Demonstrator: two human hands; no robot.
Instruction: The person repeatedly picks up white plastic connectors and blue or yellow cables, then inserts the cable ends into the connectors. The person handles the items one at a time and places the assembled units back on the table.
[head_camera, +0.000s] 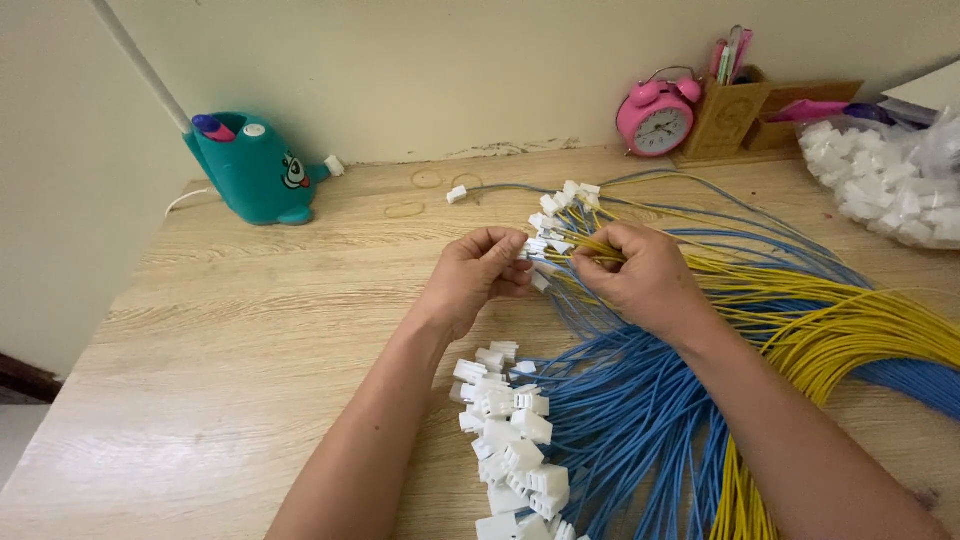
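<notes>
Connector (537, 247): white plug, mid-desk, pinched between both hands.
Left hand (478, 277): fingers curled tight on connector.
Right hand (640, 275): fingers closed on yellow wires (850, 330) just behind it.
Foreground: finished connectors (510, 440) on blue wires (640, 420).

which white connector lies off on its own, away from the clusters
The lone white connector near the rubber bands, left of the far cluster. The near cluster sits packed by the left forearm, and the hands work between the clusters.
</notes>
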